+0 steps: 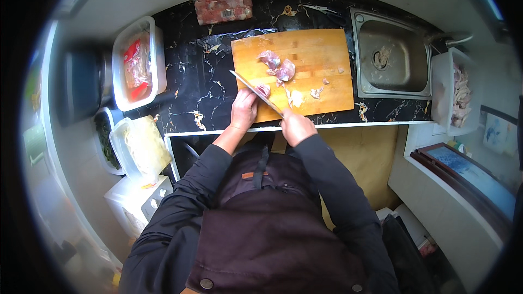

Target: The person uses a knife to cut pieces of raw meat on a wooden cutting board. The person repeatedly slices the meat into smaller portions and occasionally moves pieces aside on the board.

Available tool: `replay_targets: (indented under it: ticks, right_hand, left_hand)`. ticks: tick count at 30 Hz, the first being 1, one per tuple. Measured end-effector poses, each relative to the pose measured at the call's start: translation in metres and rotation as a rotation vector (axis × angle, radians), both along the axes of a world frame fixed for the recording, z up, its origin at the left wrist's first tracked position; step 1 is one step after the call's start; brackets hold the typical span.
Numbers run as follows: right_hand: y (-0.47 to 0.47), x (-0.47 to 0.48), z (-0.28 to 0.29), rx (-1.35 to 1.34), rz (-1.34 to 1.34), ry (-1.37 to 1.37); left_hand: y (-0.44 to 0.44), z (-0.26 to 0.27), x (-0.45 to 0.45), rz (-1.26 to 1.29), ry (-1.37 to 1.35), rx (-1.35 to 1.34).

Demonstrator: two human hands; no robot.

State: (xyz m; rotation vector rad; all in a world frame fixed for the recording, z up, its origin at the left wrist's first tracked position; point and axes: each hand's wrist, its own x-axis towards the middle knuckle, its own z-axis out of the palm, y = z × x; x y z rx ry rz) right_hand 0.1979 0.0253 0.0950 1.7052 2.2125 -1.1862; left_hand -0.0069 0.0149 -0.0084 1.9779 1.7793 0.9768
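Observation:
My right hand (297, 126) is closed round the handle of a knife (261, 96), whose blade slants up to the left over the near left part of a wooden cutting board (327, 49). My left hand (244, 111) presses at the board's left edge, its fingertips against a piece of raw meat (262, 90) beside the blade; part of this piece is hidden by the knife. Farther back on the board lie larger chunks of raw meat (285, 70). Small scraps (316, 92) and pale bits of fat or skin (295, 97) are spread to the right of the knife.
Scissors (320, 8) and packaged meat (224, 7) lie behind the board. A steel sink (392, 85) is at the right, with a plastic tub of meat pieces (461, 94) beyond it. At the left stand a white tub (160, 65) holding packaged meat and smaller food containers (118, 130).

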Motion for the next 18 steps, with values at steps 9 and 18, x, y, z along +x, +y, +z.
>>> replay_targets:
  ticks: [9, 18]
  right_hand:
    - [-0.019, 0.094, 0.03, -0.108, -0.089, 0.179]
    - [-0.045, 0.039, 0.048, 0.047, -0.129, 0.318]
  left_hand:
    - [0.0, 0.016, 0.003, 0.051, -0.11, -0.087]
    - [-0.021, 0.028, -0.011, 0.233, -0.539, -0.233]
